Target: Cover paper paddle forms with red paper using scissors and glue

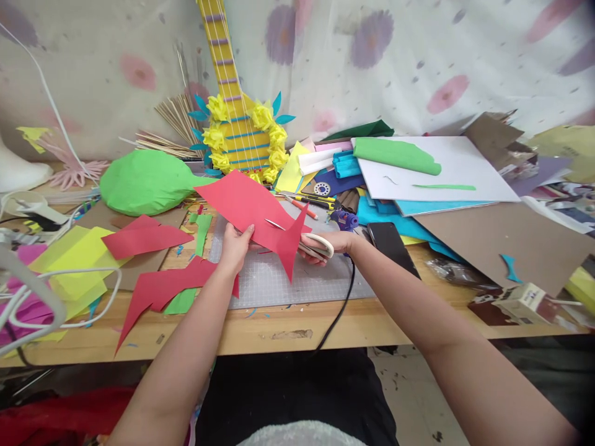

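A sheet of red paper [248, 201] is pinched at its lower edge by my left hand [236, 248], thumb on top. My right hand [325, 244] is closed around the pale handles of a pair of scissors [320, 246]. The scissors' blade lies across the red paper, its tip pointing left. A pointed, partly cut flap of the paper hangs down just left of the handles. Below both hands lies a grey cutting mat [279, 282]. Red paper offcuts [171, 285] lie to the left of my left hand.
A yellow paper guitar [246, 145] with yellow flowers stands at the back. Left of it sits a green paper-covered shape [144, 183]. A purple glue gun [344, 218] and a black phone [393, 248] lie right of the mat. Brown cardboard [511, 238] covers the right side.
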A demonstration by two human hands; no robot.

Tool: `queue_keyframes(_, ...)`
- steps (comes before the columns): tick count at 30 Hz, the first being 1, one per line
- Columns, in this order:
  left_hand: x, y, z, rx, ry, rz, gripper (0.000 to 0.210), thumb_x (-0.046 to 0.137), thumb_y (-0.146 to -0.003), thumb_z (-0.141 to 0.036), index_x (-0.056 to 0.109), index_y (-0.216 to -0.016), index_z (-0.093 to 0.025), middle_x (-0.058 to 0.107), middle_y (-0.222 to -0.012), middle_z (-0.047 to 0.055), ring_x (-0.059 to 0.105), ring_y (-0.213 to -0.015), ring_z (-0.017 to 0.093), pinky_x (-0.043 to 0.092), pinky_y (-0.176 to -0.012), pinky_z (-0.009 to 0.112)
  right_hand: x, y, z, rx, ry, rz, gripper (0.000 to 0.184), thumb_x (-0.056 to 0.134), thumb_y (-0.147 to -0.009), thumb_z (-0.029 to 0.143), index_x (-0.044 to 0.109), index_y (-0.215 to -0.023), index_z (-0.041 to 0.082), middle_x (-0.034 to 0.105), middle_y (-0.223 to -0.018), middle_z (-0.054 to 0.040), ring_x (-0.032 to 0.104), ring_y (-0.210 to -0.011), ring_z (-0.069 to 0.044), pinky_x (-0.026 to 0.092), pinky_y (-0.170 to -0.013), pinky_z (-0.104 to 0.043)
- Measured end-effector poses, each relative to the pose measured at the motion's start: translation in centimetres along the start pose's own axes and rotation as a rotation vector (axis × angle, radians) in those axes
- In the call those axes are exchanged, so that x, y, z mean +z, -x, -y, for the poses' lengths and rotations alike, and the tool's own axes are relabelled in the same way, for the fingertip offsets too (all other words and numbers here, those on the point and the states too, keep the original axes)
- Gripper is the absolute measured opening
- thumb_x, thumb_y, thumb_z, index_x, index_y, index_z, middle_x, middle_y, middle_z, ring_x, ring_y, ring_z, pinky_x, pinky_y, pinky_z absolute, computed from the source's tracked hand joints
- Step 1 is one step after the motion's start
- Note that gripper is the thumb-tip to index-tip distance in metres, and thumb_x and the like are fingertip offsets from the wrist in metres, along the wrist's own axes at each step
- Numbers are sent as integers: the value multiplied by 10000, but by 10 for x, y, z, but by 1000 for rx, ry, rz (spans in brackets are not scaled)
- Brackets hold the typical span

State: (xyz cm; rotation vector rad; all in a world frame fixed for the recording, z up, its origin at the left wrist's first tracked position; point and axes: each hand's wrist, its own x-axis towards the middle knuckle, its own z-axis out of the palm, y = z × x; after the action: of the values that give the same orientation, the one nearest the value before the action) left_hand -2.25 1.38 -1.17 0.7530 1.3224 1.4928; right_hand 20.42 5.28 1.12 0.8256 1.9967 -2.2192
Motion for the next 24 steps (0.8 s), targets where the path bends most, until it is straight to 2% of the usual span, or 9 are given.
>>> queue_keyframes(7,3,1,3,67,-25,-13,286,661,-749,-136,457,-939,-201,636,-837,-2,684,-682,168,608,-580,341,-2,-4,-3,-58,45,-11,559,509,-772,733,426,-748,181,425,-562,46,417,-463,-74,326,-424,-211)
queue_keyframes(14,4,1,5,93,-45,-2,291,657,-754,-132,448,-943,-205,633,-834,-6,665,-619,147,595,-522,307,1,-3,6,-65,191,-44,574,408,-803,758,396,-721,191,427,-573,39,417,-480,-80,338,-448,-234)
queue_keyframes(24,4,1,7,94,-55,1,315,670,-749,-158,449,-968,-209,625,-867,2,647,-606,137,599,-522,320,-1,-3,8,-68,191,-16,587,419,-782,778,374,-716,197,381,-559,60,366,-476,-67,311,-445,-226)
